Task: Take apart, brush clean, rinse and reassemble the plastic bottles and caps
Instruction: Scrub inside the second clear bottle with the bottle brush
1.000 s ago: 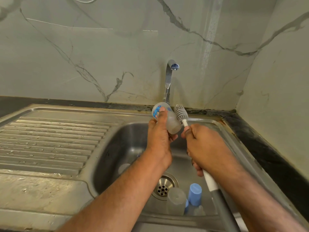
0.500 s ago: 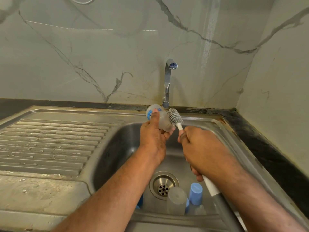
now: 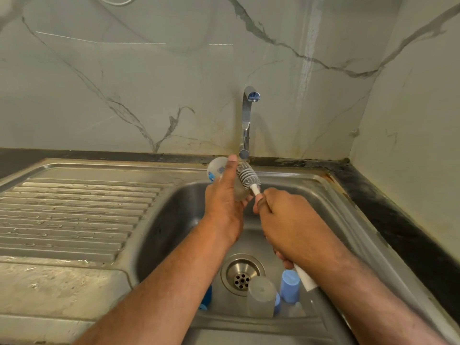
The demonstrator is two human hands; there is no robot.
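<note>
My left hand (image 3: 224, 197) grips a small translucent plastic bottle (image 3: 217, 168) with a blue print, held over the back of the sink basin. My right hand (image 3: 286, 220) grips the white handle of a bottle brush, whose grey ribbed head (image 3: 247, 175) lies against the bottle's right side. On the basin floor stand a frosted cap (image 3: 261, 296) and a light blue cap (image 3: 290, 286). Another blue piece (image 3: 206, 298) shows partly from under my left forearm.
The steel sink (image 3: 179, 210) has a drain (image 3: 242, 275) in the middle and a ribbed draining board (image 3: 69, 215) on the left. A chrome tap (image 3: 246, 120) rises behind the basin, with no water running. Marble walls close the back and right.
Both hands, the bottle and the brush have shifted left. The brush head now lies lower along the bottle's side.
</note>
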